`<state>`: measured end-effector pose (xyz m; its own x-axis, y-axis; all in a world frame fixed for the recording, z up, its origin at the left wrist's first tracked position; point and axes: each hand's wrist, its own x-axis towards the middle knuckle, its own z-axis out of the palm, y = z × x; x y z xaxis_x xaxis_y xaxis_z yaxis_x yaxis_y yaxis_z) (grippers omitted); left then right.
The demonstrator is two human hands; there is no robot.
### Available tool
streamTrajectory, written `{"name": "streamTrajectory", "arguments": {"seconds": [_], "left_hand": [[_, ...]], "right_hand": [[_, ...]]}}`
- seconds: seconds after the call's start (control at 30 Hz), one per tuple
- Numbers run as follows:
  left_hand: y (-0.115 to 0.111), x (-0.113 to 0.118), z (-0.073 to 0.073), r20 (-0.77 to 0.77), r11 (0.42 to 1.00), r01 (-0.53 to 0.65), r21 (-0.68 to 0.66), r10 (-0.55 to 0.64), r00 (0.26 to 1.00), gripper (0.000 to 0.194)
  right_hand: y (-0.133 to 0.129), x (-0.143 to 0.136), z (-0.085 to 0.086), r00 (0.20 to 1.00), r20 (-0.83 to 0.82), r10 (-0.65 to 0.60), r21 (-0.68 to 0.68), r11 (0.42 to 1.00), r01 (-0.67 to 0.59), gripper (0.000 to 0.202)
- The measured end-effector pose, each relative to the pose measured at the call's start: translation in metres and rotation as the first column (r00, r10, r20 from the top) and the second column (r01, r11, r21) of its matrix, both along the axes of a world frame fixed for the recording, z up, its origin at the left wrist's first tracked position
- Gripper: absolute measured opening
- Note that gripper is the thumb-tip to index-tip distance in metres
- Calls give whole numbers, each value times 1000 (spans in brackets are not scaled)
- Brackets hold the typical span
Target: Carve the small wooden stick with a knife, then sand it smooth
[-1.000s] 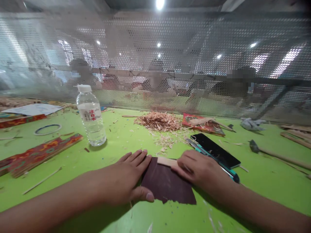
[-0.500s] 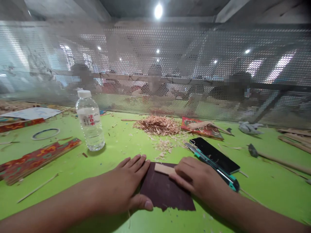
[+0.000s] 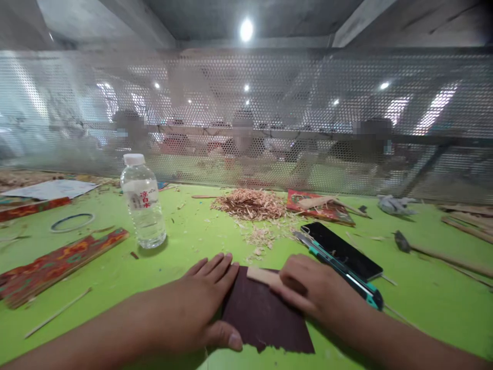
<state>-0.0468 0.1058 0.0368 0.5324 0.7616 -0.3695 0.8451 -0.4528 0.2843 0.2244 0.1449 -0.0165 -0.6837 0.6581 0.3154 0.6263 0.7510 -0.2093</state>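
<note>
A dark brown sheet of sandpaper (image 3: 265, 318) with one ragged edge lies on the green table in front of me. My left hand (image 3: 204, 303) rests flat with fingers stretched out, its finger and thumb side on the paper's left edge. In my right hand (image 3: 311, 288), curled fingers grip a small flat strip of pale wood (image 3: 260, 275), which lies on the upper part of the sandpaper. The wood's right end is hidden under my fingers. Just right of that hand lies a teal and black utility knife (image 3: 346, 275), against a black phone (image 3: 342, 249).
A water bottle (image 3: 144, 205) stands at the left, near red patterned boards (image 3: 65, 267) and a tape ring (image 3: 72, 222). Wood shavings (image 3: 252, 203) are heaped beyond my hands. To the right lie a hammer-like tool (image 3: 442, 252) and crumpled paper (image 3: 396, 204). A perforated metal screen (image 3: 215, 118) closes the back.
The view has tilted up slightly, so the table sits lower in the picture. My right hand and the wood strip have shifted very little on the sandpaper; my left hand stays put.
</note>
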Motion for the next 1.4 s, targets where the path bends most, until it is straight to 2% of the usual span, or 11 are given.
{"name": "streamTrajectory", "arguments": {"seconds": [0.07,0.17,0.23,0.4,0.57,0.73,0.87,0.93,1.07,1.17,1.4], "left_hand": [[0,0,-1,2,1000,-10,4,10,1000,110],[-1,0,-2,2,1000,-17,9,17,1000,109],[0,0,-2,-5,1000,-19,18,19,1000,109],[3,-1,-4,-40,1000,11,13,-11,999,108],[-1,3,-9,31,997,-46,59,44,999,108],[-1,11,-15,13,985,-98,144,97,995,97],[0,10,-16,27,987,-102,126,99,995,95],[0,9,-15,26,988,-100,122,97,995,96],[-1,10,-12,10,988,-96,120,96,995,97],[-1,10,-12,3,989,-90,116,91,996,97],[0,11,-13,12,989,-91,118,91,996,96]], "right_hand": [[-3,-1,1,999,-5,-43,-11,999,43,28],[-10,-6,0,995,-24,101,-7,995,-101,23],[-10,-8,0,997,-22,80,-10,997,-80,24],[14,-3,2,996,7,-93,17,996,93,22],[13,0,-2,999,-45,-8,19,1000,9,27],[6,-2,-7,997,11,83,200,976,-83,36],[14,2,-3,999,-21,47,341,939,-37,48],[15,3,-1,999,-25,40,339,940,-30,48],[12,1,0,993,-1,120,256,960,-116,38],[11,0,0,988,43,146,258,954,-153,28],[13,-1,-1,994,95,58,263,961,-81,25]]}}
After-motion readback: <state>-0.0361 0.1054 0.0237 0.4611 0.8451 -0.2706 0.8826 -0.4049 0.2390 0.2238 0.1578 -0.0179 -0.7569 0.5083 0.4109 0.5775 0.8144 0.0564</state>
